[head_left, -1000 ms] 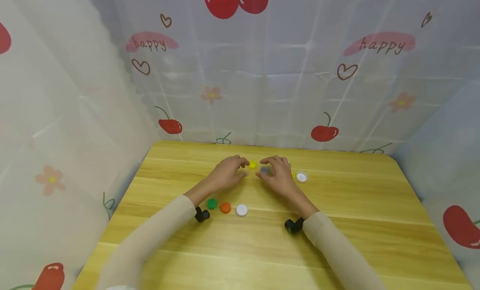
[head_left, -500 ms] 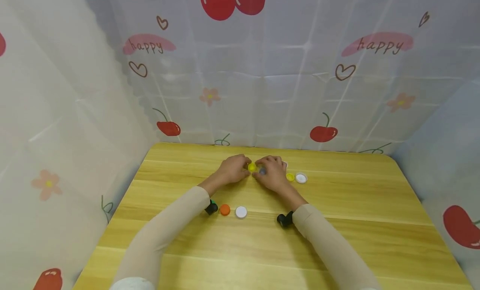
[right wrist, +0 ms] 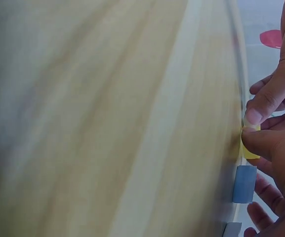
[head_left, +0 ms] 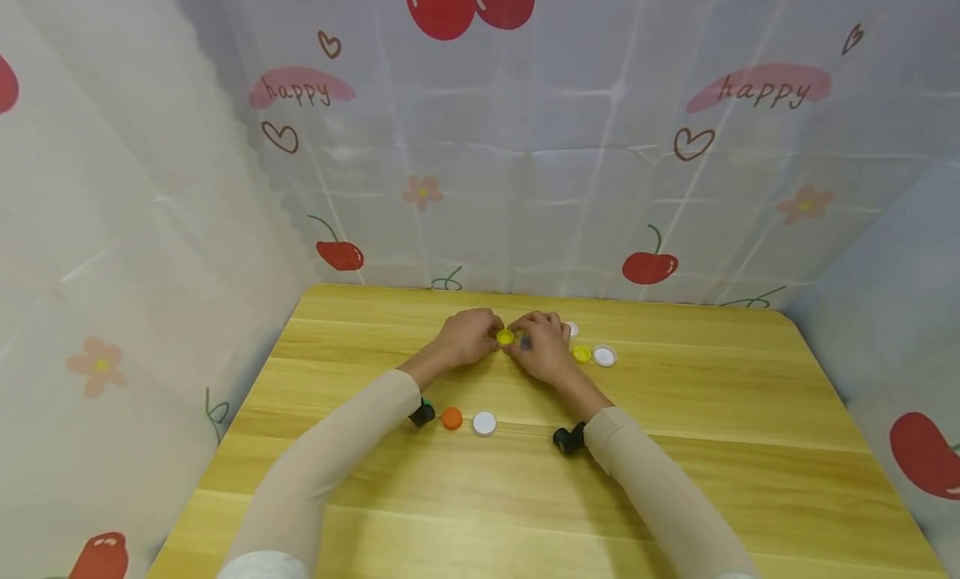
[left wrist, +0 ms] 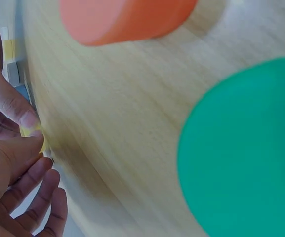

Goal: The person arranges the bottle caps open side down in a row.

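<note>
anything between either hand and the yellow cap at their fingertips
Nothing visible blocks them: fingertips of the left hand and right hand touch the yellow cap from opposite sides. The blue-grey piece sits close by, within the right hand's curve, but doesn't separate those fingertips from the cap.

The counter (head_left: 810, 496) is showing wood grain and is looking smooth, with a soft sheen. Beyond it at twelve o'clock, the sheet (head_left: 525, 187) is looking like thin, creased plastic, catching glossy streaks. The held cap (head_left: 506, 337) is looking like smooth plastic. From it, the orange cap (head_left: 452, 418) at seven o'clock and the white cap (head_left: 484, 423) at six are showing smooth plastic; the green cap (left wrist: 246, 148) is looking matt. The sleeves (head_left: 337, 450) are appearing as matt cloth.
</note>
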`<action>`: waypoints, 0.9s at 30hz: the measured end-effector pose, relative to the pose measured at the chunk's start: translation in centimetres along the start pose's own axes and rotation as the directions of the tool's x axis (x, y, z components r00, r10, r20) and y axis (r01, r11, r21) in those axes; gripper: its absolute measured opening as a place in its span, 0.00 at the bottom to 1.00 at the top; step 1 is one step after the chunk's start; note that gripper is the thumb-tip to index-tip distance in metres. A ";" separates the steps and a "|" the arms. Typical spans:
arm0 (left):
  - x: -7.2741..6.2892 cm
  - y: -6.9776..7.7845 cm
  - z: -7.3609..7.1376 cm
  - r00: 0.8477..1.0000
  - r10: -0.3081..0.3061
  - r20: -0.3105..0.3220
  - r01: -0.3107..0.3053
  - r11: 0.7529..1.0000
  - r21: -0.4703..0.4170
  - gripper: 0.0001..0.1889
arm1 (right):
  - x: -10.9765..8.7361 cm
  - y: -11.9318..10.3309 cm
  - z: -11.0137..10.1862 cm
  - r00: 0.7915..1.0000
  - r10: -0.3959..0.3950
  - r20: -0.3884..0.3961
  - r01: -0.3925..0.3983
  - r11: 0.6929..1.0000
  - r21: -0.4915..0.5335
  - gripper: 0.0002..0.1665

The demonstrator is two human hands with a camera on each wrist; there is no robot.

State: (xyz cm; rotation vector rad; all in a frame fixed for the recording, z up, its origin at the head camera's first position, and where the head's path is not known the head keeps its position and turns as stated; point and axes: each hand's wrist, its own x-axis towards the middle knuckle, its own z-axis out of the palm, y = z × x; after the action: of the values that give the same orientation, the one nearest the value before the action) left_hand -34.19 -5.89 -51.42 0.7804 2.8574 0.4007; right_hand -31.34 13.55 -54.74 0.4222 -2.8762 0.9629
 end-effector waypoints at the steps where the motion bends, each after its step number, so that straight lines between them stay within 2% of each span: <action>1: 0.0 0.0 0.0 1.000 0.002 -0.002 -0.002 1.000 -0.004 0.18 | 0.0 0.0 0.0 1.000 -0.007 -0.004 0.007 1.000 0.002 0.20; 8: -0.4 -0.6 -0.1 0.998 0.048 -0.049 -0.052 0.995 -0.084 0.20 | -0.5 0.4 -0.5 0.996 -0.072 -0.061 0.074 0.997 0.028 0.20; 13: -1.4 -1.2 -0.3 0.987 0.122 -0.100 -0.140 0.971 -0.193 0.17 | -1.6 0.4 -1.3 0.993 -0.099 -0.069 0.108 0.984 0.145 0.19; 17: -2.7 -1.1 -0.6 0.973 0.170 -0.159 -0.211 0.931 -0.298 0.17 | -2.8 0.5 -1.9 0.992 -0.105 -0.063 0.118 0.958 0.260 0.19; 20: -3.7 -0.9 -0.8 0.962 0.183 -0.204 -0.249 0.894 -0.372 0.17 | -3.5 0.2 -2.5 0.992 -0.097 -0.078 0.118 0.927 0.355 0.18; 23: -4.6 -0.7 -0.7 0.950 0.177 -0.259 -0.277 0.858 -0.432 0.16 | -4.2 -0.4 -2.9 0.990 -0.094 -0.104 0.131 0.889 0.439 0.18; 27: -5.7 0.0 -0.6 0.929 0.156 -0.337 -0.320 0.796 -0.514 0.14 | -5.0 -1.2 -3.2 0.986 -0.097 -0.135 0.153 0.849 0.506 0.18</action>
State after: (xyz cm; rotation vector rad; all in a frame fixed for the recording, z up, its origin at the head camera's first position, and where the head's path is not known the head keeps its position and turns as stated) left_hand -29.48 -9.01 -50.40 1.0195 2.6179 1.4180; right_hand -26.26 15.73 -52.30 0.5638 -2.4243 1.6741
